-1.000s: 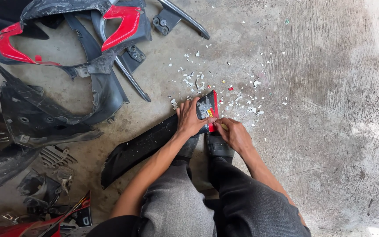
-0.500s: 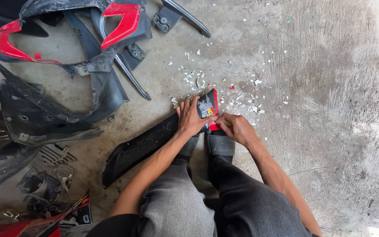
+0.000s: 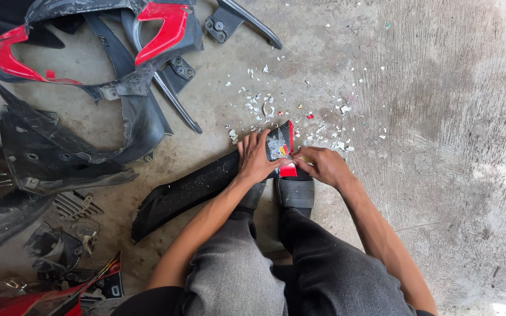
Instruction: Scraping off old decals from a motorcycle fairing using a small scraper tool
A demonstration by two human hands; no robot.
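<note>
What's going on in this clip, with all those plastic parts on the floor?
A person crouched on a concrete floor works on a long black plastic panel. The left hand presses down on its red-tipped end, while the right hand picks at a sticker there. Small white flakes lie scattered just beyond. Other black and red fairing pieces are piled at left.

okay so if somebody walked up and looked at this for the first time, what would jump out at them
Dead centre, the left hand presses a long black plastic panel to the concrete floor while the right hand works at its red-stickered tip. White flakes are scattered just beyond the hands. At upper left lies a heap of red-and-black fairing pieces.
</note>
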